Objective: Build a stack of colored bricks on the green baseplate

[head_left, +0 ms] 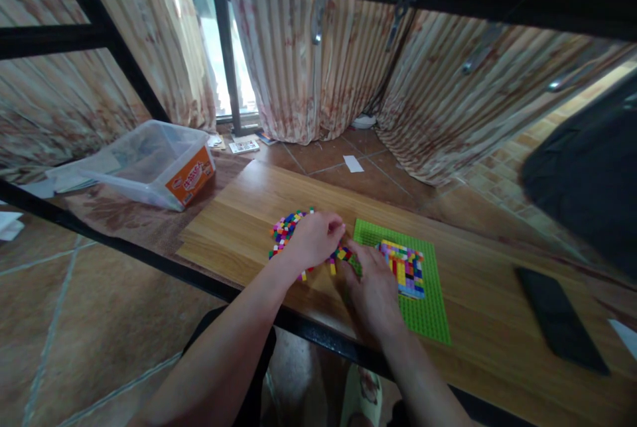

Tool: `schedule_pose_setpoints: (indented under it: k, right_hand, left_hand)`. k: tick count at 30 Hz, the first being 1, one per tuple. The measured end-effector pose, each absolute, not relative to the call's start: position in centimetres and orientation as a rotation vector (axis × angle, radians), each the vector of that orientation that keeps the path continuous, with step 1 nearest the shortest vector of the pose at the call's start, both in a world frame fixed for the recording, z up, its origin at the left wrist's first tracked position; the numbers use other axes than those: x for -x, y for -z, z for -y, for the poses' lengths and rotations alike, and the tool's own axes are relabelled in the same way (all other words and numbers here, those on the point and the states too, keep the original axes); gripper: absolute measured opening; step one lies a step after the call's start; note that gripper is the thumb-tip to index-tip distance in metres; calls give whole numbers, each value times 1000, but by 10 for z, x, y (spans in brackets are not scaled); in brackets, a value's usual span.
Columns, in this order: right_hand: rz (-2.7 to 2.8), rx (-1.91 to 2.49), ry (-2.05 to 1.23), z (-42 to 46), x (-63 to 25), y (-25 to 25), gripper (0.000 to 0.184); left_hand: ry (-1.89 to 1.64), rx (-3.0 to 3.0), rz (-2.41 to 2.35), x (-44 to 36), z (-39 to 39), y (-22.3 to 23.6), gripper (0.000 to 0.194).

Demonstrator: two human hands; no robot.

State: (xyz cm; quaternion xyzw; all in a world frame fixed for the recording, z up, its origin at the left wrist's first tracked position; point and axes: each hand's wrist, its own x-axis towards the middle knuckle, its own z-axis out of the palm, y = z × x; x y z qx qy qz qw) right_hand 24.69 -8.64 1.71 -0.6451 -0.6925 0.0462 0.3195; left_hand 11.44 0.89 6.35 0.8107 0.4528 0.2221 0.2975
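Working remotely, I had the left hand [314,239] over the loose bricks [285,227] on the wooden table [233,215], its fingers curled in; I couldn't tell whether they pinched a brick. The right hand [375,282] was just beside it, partly over the green baseplate [434,315], fingers bent, and I couldn't make out its grip either. On that baseplate, 1 multicoloured brick build [414,271] sat next to the right hand; 1 black flat device [560,317] lay well apart, farther right.
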Motion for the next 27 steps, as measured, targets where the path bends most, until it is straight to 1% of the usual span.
schedule_pose_setpoints:
  k: [4, 7, 11, 14, 16, 22, 27]
  right_hand:
    - [1648, 1678, -142, 87, -253, -26, 37]
    - [1556, 1645, -219, 88, -254, -29, 37]
    - [1345, 1599, -434, 87, -257, -30, 40]
    - [1228, 1593, -542, 85, -263, -33, 35]
    - [1230, 1608, -575, 85, -267, -36, 31]
    - [1232, 1596, -618, 86, -271, -43, 33]
    - [1147, 1536, -725, 85, -270, -46, 31]
  left_hand:
    - [-476, -2052, -946, -116, -8, -60, 27]
    - [-462, -1939, -853, -119, -8, -55, 24]
    - [-500, -1836, -835, -121, -7, -52, 20]
    - [-538, -1810, -818, -123, -6, -54, 17]
    - [-562, -1803, -804, -124, -4, -56, 15]
    - [-644, -1806, -789, -129, 2, -62, 13]
    - [-678, -1794, -745, -133, 6, -62, 14]
